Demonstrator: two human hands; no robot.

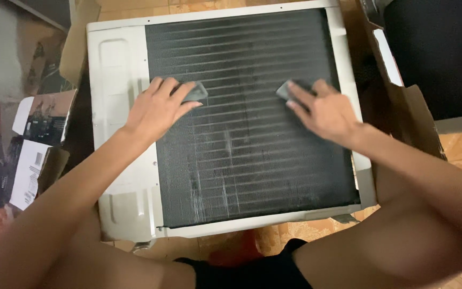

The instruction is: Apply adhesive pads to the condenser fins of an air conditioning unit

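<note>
The left hand and right hand each press a grey pad flat on the black grille. Pushing too hard might bend its thin fins

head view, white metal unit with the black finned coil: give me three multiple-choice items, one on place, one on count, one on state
1. Where do the grey pads lie?
A. on the black finned coil
B. on the tiled floor
C. in the cardboard box

2. How many hands press pads?
A. none
B. one
C. two

3. How does the white metal unit lie?
A. upright
B. flat, coil upward
C. coil downward

A: both grey pads rest on the black finned coil.
C: the left hand and right hand each cover one.
B: the white metal unit lies flat, coil facing the camera.
</note>
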